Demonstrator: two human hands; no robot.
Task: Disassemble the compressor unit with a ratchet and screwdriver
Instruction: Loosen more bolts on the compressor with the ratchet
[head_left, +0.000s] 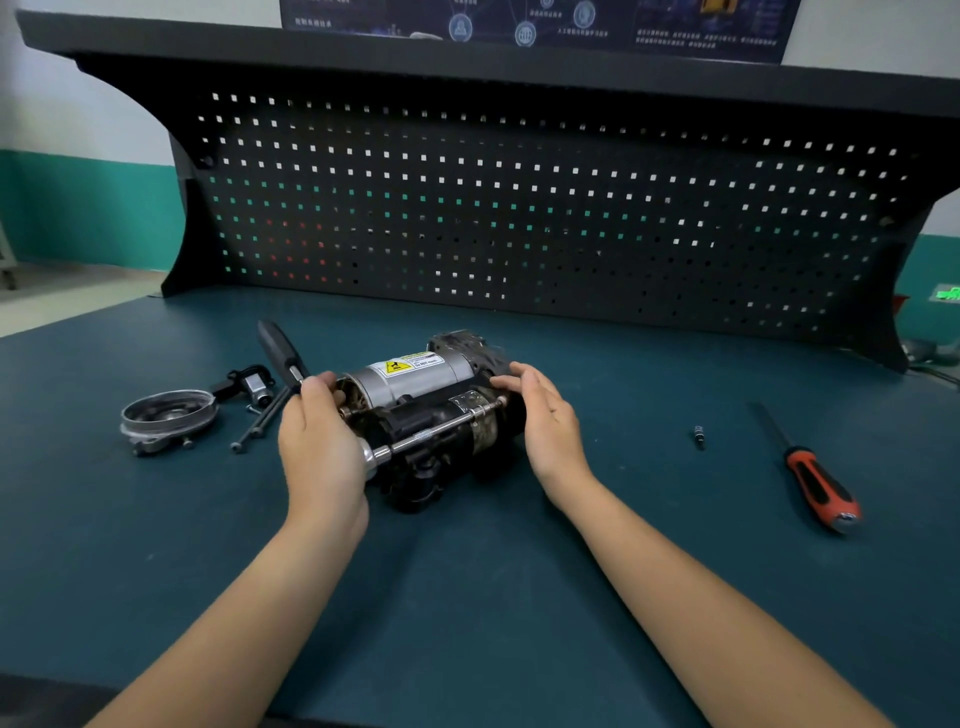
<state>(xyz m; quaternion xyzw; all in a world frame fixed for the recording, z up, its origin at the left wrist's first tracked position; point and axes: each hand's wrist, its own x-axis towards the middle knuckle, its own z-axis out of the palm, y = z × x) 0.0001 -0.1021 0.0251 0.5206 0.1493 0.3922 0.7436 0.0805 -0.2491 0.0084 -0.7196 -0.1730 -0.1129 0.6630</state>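
Head view: my left hand (322, 441) is gripping the ratchet (280, 345), flat right hand (545, 415) bracing the compressor (415, 378), probably heavy, rigid.

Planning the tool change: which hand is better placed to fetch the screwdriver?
Right. The right hand is open, on the same side as the screwdriver; the left hand grips the ratchet.

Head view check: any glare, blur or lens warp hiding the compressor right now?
Head view: light even, only soft shadows on the mat; compressor sharp, faint sheen on its silver casing; wide-angle warp bows the pegboard and shelf; poster text blurred.
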